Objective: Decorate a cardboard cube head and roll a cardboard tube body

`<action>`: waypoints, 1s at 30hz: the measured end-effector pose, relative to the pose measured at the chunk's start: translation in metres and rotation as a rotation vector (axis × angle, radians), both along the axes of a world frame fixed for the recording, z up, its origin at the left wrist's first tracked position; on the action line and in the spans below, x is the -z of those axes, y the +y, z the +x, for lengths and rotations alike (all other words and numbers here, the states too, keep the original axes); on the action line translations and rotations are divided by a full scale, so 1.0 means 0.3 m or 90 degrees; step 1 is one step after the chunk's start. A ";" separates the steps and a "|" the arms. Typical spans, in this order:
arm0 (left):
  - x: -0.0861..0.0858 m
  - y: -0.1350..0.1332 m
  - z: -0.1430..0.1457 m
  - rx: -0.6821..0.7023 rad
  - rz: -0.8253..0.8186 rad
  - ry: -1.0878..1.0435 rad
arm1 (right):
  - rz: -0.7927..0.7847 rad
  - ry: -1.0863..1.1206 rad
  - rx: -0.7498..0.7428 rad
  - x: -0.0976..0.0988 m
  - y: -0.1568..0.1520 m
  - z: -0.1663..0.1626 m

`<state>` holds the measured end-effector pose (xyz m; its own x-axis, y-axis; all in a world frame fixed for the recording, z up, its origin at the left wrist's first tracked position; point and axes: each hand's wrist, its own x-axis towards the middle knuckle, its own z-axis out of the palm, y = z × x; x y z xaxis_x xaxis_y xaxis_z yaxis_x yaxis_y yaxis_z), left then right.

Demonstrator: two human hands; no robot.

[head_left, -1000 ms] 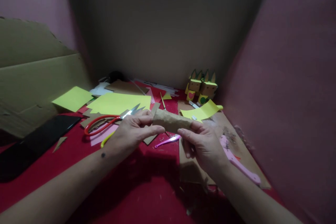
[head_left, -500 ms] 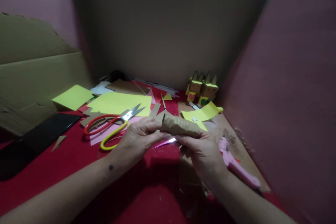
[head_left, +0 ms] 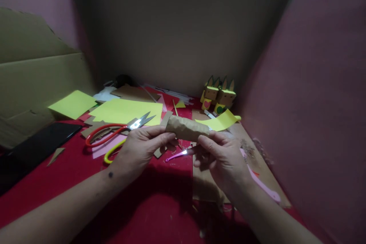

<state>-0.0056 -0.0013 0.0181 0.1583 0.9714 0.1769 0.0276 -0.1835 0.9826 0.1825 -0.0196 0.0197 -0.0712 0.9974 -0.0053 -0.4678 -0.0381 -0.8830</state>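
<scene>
A creased brown cardboard roll (head_left: 187, 128) is held above the red table, lying nearly level between my hands. My left hand (head_left: 148, 143) pinches its left end between thumb and fingers. At the right end, my right hand (head_left: 217, 148) grips it with the thumb on the near side. Below the roll lies a small pink-handled tool (head_left: 177, 155) with a shiny end, partly behind my right fingers. Large scissors (head_left: 137, 122) with one red and one yellow handle rest beside my left hand, blades apart.
Yellow paper sheets (head_left: 128, 110) and cardboard scraps cover the table's back left. A black flat device (head_left: 54, 137) lies near a big cardboard panel (head_left: 40, 87). Small cardboard figures (head_left: 219, 93) stand at the back right. A pink glue gun (head_left: 263, 183) lies on a cardboard sheet (head_left: 210, 183), near the wall.
The roll has come slightly down and left in view and turned a little. My right thumb has shifted up onto its right end. The whole view has moved slightly.
</scene>
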 end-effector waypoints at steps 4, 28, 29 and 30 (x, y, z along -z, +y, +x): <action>0.009 -0.001 0.009 0.062 -0.031 -0.033 | 0.014 0.020 0.003 -0.004 0.003 -0.007; 0.053 -0.014 0.041 0.134 -0.094 -0.131 | 0.118 -0.092 0.086 0.050 -0.017 -0.022; 0.055 -0.013 0.039 0.138 -0.093 -0.130 | 0.122 -0.103 0.091 0.055 -0.017 -0.022; 0.057 -0.012 0.038 0.140 -0.090 -0.126 | 0.126 -0.111 0.092 0.057 -0.017 -0.022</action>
<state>0.0059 -0.0048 0.0010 0.3430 0.9350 0.0907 -0.1923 -0.0246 0.9810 0.1758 -0.0246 0.0026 0.0561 0.9802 0.1899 -0.2960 0.1979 -0.9344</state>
